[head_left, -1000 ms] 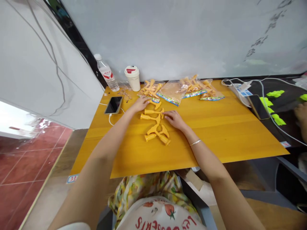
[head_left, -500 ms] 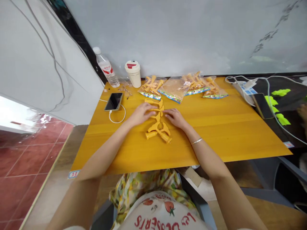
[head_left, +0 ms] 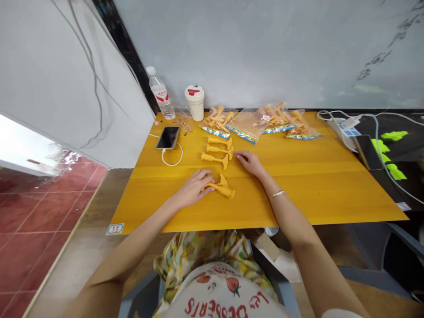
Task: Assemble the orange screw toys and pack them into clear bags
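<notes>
Three yellow plastic toy hammers lie in a row on the table, handles to the left: a top one (head_left: pixel 219 141), a middle one (head_left: pixel 218 150) and a lower one (head_left: pixel 213 158). My right hand (head_left: pixel 251 163) rests beside their heads, fingers stretched out, fingertips at or very near the middle hammer's head. Closer to me, my left hand (head_left: pixel 195 189) has its fingers closed on a yellow toy hammer (head_left: pixel 222 179). Another yellow handle (head_left: pixel 227 191) lies crossed with it, and the fingers partly hide both.
Along the back stand a water bottle (head_left: pixel 162 97), a lidded cup (head_left: pixel 195 104) and clear bags (head_left: pixel 217 121) of yellow pieces, with a flatter bag (head_left: pixel 247 127) among them. A phone (head_left: pixel 167 138) with a white cable lies left. Right are a power strip (head_left: pixel 344 130), another phone (head_left: pixel 368 152) and bright green pieces (head_left: pixel 395 172).
My left hand has moved from the upper hammers down to the nearer pair. Three hammers now lie in a neater row, apart from that pair. My right hand stays near their heads.
</notes>
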Available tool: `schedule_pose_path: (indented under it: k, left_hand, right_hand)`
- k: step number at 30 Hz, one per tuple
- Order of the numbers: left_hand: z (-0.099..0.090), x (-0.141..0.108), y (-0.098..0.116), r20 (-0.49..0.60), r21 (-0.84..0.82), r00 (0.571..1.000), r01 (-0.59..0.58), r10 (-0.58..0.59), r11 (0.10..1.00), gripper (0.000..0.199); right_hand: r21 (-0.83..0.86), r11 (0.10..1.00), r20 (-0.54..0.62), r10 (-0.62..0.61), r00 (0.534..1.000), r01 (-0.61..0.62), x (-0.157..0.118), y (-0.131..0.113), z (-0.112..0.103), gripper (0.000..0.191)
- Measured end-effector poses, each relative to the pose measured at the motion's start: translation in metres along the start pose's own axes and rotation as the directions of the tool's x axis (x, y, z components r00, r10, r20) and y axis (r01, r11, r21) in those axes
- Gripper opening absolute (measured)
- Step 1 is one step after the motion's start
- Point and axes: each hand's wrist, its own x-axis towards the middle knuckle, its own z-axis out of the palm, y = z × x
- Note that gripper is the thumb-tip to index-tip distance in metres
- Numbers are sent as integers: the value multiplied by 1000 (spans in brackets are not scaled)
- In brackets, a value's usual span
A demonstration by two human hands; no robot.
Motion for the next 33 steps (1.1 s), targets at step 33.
schedule_pose_path:
  k: [33]
  left_hand:
    - [49, -23, 37, -131, 335, 978, 199, -164, 921, 33]
  right_hand:
    - [-262, 938, 249, -163, 955, 229, -25, -81, -1, 31]
